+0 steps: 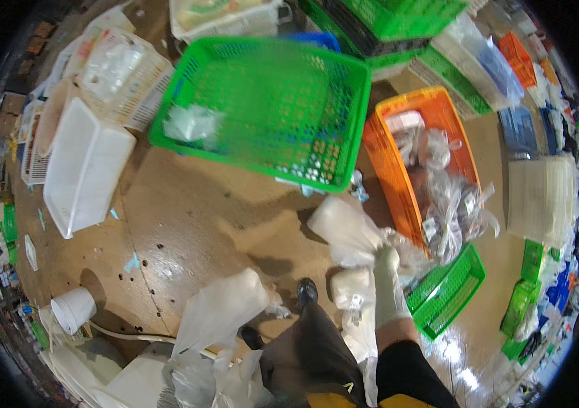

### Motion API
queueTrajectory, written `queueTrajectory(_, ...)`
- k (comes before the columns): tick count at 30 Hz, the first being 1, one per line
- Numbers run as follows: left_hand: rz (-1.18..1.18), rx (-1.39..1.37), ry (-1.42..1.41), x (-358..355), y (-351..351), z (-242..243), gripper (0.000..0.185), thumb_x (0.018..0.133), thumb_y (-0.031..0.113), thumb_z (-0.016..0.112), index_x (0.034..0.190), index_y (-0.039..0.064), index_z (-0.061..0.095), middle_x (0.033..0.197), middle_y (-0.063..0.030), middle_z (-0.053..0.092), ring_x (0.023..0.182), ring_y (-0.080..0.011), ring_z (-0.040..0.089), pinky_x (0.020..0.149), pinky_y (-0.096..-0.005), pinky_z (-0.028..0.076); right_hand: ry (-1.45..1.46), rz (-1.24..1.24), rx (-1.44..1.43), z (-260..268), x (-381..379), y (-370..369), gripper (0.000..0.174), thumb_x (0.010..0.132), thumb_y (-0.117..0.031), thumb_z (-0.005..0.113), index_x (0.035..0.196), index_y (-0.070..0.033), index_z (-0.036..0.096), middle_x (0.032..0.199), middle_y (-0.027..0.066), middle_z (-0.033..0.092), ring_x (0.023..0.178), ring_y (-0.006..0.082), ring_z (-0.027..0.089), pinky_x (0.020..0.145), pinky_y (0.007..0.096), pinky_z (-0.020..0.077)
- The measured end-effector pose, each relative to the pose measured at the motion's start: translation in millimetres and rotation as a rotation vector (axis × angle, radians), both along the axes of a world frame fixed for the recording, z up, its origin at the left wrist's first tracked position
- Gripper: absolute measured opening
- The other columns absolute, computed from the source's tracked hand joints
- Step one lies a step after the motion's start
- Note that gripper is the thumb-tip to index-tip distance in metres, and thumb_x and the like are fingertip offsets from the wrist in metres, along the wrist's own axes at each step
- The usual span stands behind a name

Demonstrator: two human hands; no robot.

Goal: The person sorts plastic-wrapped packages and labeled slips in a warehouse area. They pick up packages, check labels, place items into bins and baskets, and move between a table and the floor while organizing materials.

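My right hand [387, 262], in a white glove, grips the gathered neck of a whitish plastic bag [346, 232] with something bulky inside. Just beside the glove sits another filled white bag [353, 288] bearing a label. Right of the hand stands an orange plastic crate [394, 168] with several tied clear bags [445, 214] in it, some hanging over its near rim. A smaller green basket [447, 293] lies below that crate. My left hand is out of view. A filled white bag [228, 303] lies left of my boots.
Ahead, a large green perforated basket [269, 102] holds a crumpled clear bag [192, 124]. A white tub [85, 168] stands at left, above a white bucket [72, 310]. A hose [131, 336] crosses the wet brown floor [182, 214]. Stacked green crates [396, 20] stand at the back.
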State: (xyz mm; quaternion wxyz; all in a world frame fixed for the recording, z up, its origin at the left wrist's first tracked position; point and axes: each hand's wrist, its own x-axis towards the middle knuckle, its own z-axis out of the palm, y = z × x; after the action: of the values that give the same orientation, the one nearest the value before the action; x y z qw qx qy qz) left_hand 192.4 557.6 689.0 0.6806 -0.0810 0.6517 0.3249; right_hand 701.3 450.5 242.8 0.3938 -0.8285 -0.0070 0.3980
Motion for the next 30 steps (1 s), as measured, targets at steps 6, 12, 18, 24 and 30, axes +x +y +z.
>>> queueTrajectory(6, 0.050, 0.188, -0.012, -16.8, 69.9, 91.0, 0.047, 0.095, 0.045, 0.054, 0.122, 0.007, 0.051, 0.113, -0.0118, 0.056, 0.102, -0.0235, 0.057, 0.088, -0.0357, 0.049, 0.341, -0.516, 0.073, 151.8, -34.6, -4.7, 0.013, 0.091, -0.015, 0.053, 0.095, -0.010, 0.063, 0.077, 0.0042, 0.061, 0.062, 0.0166, 0.057, 0.053, 0.0281, 0.0431)
queueTrajectory(12, 0.053, 0.360, -0.075, -78.1, 184.1, 178.2, 0.050, 0.094, 0.046, 0.054, 0.126, 0.007, 0.050, 0.117, -0.0127, 0.056, 0.105, -0.0241, 0.057, 0.090, -0.0362, 0.050, 0.120, -0.568, 0.181, 396.9, -69.6, 91.9, 0.009, 0.081, -0.011, 0.056, 0.082, -0.003, 0.059, 0.062, 0.0074, 0.054, 0.050, 0.0174, 0.053, 0.047, 0.0293, 0.0451)
queueTrajectory(18, 0.047, 0.506, -0.108, -170.0, 300.3, 259.1, 0.054, 0.094, 0.048, 0.055, 0.129, 0.007, 0.050, 0.121, -0.0135, 0.056, 0.108, -0.0247, 0.057, 0.092, -0.0367, 0.050, -0.203, -0.489, 0.471, 618.9, -150.9, 195.6, 0.013, 0.083, -0.016, 0.056, 0.076, -0.005, 0.058, 0.058, 0.0014, 0.050, 0.044, 0.0125, 0.043, 0.043, 0.0261, 0.0357)
queueTrajectory(24, 0.074, 0.606, -0.106, -223.5, 400.3, 322.8, 0.058, 0.093, 0.049, 0.056, 0.132, 0.007, 0.049, 0.125, -0.0144, 0.056, 0.111, -0.0253, 0.057, 0.094, -0.0372, 0.050, -0.276, -0.512, 0.718, 772.7, -204.5, 303.3, 0.020, 0.088, -0.024, 0.056, 0.089, -0.004, 0.059, 0.061, 0.0002, 0.051, 0.049, 0.0114, 0.047, 0.045, 0.0229, 0.0331)
queueTrajectory(30, 0.242, 0.690, -0.101, -277.9, 474.3, 351.5, 0.061, 0.092, 0.050, 0.057, 0.135, 0.007, 0.049, 0.128, -0.0153, 0.056, 0.114, -0.0260, 0.057, 0.096, -0.0377, 0.050, -0.115, -0.412, 0.990, 834.9, -238.5, 451.0, 0.031, 0.094, -0.028, 0.049, 0.098, 0.001, 0.059, 0.068, 0.0006, 0.050, 0.059, 0.0092, 0.045, 0.051, 0.0195, 0.0317)
